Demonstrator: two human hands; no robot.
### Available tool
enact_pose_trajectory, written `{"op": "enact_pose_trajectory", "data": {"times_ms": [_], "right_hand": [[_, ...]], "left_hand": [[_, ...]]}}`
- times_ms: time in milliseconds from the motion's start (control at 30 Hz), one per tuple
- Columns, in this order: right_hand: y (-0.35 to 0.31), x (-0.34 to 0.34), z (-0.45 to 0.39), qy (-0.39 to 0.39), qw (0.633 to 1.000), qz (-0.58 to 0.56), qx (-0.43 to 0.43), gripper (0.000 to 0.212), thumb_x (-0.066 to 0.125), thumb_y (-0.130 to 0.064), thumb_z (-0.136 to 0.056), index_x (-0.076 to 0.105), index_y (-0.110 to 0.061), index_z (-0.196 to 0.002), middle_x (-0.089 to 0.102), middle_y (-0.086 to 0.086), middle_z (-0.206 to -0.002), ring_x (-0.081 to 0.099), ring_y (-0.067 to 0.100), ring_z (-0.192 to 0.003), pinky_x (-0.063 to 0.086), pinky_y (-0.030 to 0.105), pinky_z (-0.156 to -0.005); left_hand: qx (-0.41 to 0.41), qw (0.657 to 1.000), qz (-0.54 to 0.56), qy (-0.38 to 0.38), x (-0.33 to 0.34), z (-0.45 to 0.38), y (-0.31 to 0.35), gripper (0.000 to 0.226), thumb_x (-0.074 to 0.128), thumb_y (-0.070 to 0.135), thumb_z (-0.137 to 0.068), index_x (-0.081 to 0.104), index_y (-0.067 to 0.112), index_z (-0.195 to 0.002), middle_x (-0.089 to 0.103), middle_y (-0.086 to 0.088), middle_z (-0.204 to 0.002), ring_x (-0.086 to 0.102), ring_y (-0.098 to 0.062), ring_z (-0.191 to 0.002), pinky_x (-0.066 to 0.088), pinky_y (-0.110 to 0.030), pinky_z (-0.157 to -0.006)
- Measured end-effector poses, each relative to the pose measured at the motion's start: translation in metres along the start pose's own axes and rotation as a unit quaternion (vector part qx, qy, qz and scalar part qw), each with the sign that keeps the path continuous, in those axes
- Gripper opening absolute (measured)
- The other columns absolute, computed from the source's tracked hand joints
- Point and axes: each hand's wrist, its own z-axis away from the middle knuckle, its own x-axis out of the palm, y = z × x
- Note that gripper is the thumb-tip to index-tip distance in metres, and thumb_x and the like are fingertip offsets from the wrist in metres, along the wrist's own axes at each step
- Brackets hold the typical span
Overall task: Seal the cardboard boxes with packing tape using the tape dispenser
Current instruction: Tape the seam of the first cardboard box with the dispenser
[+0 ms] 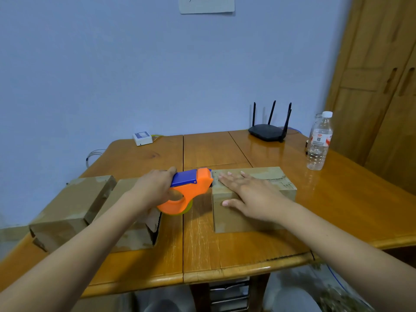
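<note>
Left hand (155, 190) grips tape dispenser (189, 188); right hand (249, 194) (fingers flat) presses box (254, 199).

- Soft, even indoor light, slightly dim with a bluish cast.
- Glare on the glossy wooden table (258, 154) near the router (267, 131).
- Faint, short shadows beneath objects.
- Wide-angle bending at the edges; bottom corners blurred.

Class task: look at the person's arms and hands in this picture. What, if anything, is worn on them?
Nothing is worn. Both forearms are bare as far as the picture's edge, with no sleeves in view. The left hand and right hand have no gloves, and no rings, watch or bracelets show.
</note>
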Motion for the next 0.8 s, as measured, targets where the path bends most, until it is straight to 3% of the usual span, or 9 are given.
{"op": "enact_pose_trajectory", "data": {"times_ms": [133,267,400,500,800], "right_hand": [[0.003,0.0,-0.001,-0.001,1.0,-0.008,-0.005,0.071,0.038,-0.063,-0.1,0.009,-0.039,-0.16,0.01,-0.012,-0.168,0.013,0.022,-0.155,0.026,0.043,-0.118],[0.005,0.002,-0.002,-0.002,1.0,-0.012,-0.006,0.071,0.038,-0.063,-0.1,0.008,-0.04,-0.16,0.009,-0.013,-0.167,0.012,0.022,-0.155,0.027,0.043,-0.118],[0.005,0.001,-0.001,-0.005,1.0,-0.011,-0.006,0.071,0.038,-0.062,-0.1,0.007,-0.04,-0.16,0.008,-0.014,-0.167,0.011,0.021,-0.155,0.026,0.043,-0.118],[0.005,0.001,-0.001,-0.007,1.0,-0.011,-0.007,0.071,0.038,-0.062,-0.1,0.007,-0.04,-0.16,0.007,-0.014,-0.167,0.01,0.021,-0.155,0.026,0.044,-0.118],[0.006,0.002,0.0,-0.002,1.0,-0.016,-0.008,0.071,0.039,-0.062,-0.1,0.007,-0.041,-0.16,0.008,-0.016,-0.167,0.01,0.02,-0.155,0.028,0.047,-0.117]], "left_hand": [[-0.003,0.999,-0.026,0.045,0.006,0.008,-0.001,0.025,0.051,0.012,-0.091,0.039,0.026,-0.108,0.053,0.003,-0.085,0.048,-0.019,-0.08,0.035,-0.031,-0.069],[-0.008,0.999,-0.034,0.035,0.008,0.012,-0.004,0.023,0.047,0.012,-0.091,0.037,0.027,-0.105,0.057,0.004,-0.084,0.05,-0.02,-0.08,0.039,-0.038,-0.095],[-0.016,0.998,-0.052,0.029,0.007,0.014,-0.004,0.025,0.047,0.013,-0.092,0.034,0.03,-0.105,0.055,0.006,-0.083,0.053,-0.019,-0.084,0.029,-0.045,-0.109],[-0.021,0.998,-0.049,0.03,0.007,0.016,-0.003,0.027,0.048,0.014,-0.093,0.033,0.033,-0.104,0.055,0.007,-0.085,0.057,-0.019,-0.094,0.024,-0.049,-0.112],[-0.03,0.999,-0.02,0.028,0.018,0.017,-0.006,0.028,0.048,0.011,-0.089,0.037,0.032,-0.103,0.059,0.004,-0.085,0.058,-0.021,-0.096,0.021,-0.05,-0.109]]}}
